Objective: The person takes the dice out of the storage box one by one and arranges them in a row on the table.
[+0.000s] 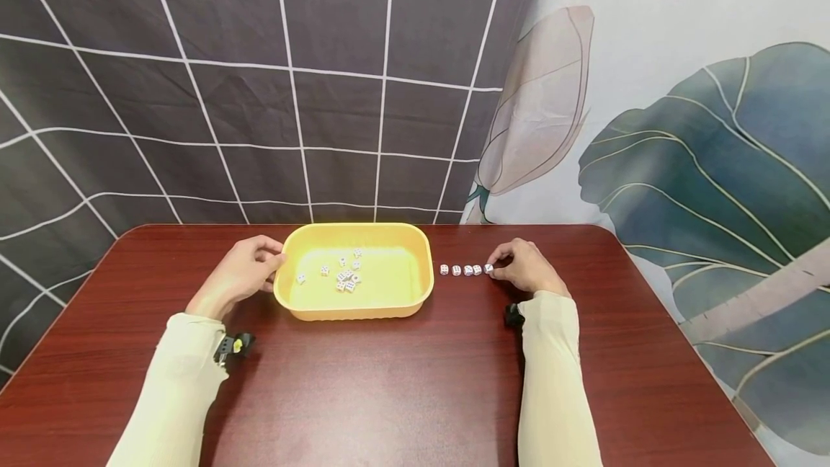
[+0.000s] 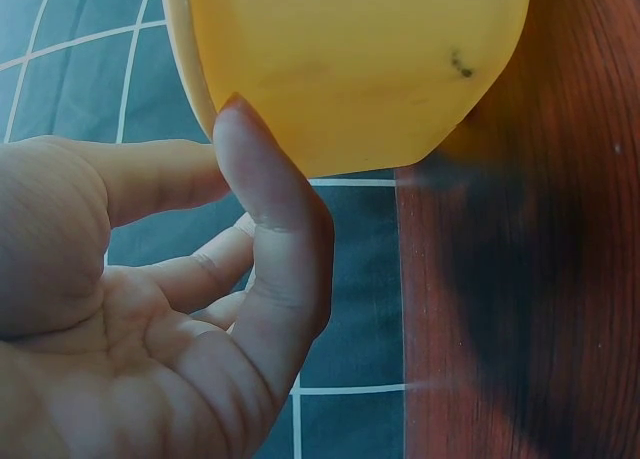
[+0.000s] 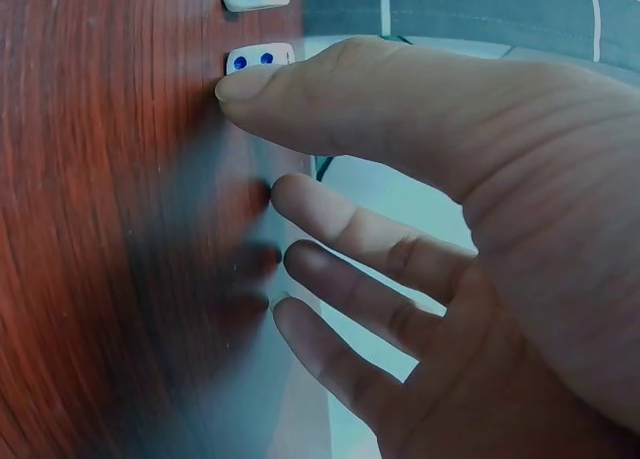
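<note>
Gridded grey cloth hangs beside leaf-patterned fabric.

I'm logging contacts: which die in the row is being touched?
The rightmost die of the five, farthest from the yellow tray: the right hand touches it, while the other four dice stand untouched.

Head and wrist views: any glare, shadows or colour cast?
Head: pale glare on the table near the bottom edge; left wrist: dark, soft-edged shadow beside the yellow tray; right wrist: soft shadows on the table beside the right hand; both wrist views look bluer than head.
</note>
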A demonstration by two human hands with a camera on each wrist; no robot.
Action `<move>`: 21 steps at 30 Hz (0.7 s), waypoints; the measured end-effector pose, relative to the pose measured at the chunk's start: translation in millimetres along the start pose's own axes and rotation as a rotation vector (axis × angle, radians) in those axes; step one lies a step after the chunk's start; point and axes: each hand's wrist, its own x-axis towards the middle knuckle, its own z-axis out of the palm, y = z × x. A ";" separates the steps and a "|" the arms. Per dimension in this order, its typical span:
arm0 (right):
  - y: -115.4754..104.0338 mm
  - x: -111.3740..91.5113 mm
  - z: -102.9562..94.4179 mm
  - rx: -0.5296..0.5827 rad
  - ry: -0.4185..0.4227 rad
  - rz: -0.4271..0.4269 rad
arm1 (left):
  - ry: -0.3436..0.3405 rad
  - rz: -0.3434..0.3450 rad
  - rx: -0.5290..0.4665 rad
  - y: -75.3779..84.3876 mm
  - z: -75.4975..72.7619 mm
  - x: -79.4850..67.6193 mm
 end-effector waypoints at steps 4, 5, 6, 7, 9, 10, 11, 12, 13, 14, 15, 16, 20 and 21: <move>1.4 1.5 0.7 -0.002 0.001 -0.010 | 0.001 0.000 0.003 0.3 0.1 0.3; 1.7 1.6 0.9 -0.004 0.001 -0.009 | 0.000 0.001 0.002 0.3 0.3 0.4; 1.9 1.7 1.0 -0.006 0.001 -0.007 | -0.001 0.002 0.002 0.2 0.3 0.3; 2.0 1.8 1.2 -0.007 0.000 -0.007 | -0.002 0.002 0.000 -0.1 0.5 0.3; 2.0 1.6 1.0 -0.007 -0.005 -0.003 | -0.002 0.005 -0.004 -0.7 0.9 0.3; 1.9 1.5 0.7 -0.008 -0.006 -0.003 | -0.002 0.005 -0.005 -0.7 1.0 0.2; 1.7 1.4 0.3 -0.008 -0.009 -0.002 | -0.001 0.006 -0.008 -0.7 1.1 0.2; 1.2 1.0 -0.3 -0.010 -0.012 0.000 | -0.001 0.007 -0.009 -0.7 1.2 0.1; 0.3 0.4 -1.2 -0.009 -0.016 0.003 | -0.001 0.008 -0.010 -0.6 1.3 0.2; -0.7 -0.3 -2.2 -0.007 -0.019 0.009 | -0.001 0.008 -0.010 -0.5 1.3 0.2; -1.8 -1.1 -3.3 -0.006 -0.022 0.014 | -0.002 0.009 -0.010 -0.6 1.2 0.2; -3.2 -1.9 -4.5 -0.005 -0.025 0.020 | -0.002 0.008 -0.011 -0.5 1.2 0.3; -9.1 -3.8 -9.3 -0.006 -0.024 0.042 | -0.002 0.007 -0.008 -0.7 0.8 0.7; -10.6 -3.8 -9.9 -0.013 -0.018 0.038 | -0.001 0.007 -0.008 -1.2 0.6 0.6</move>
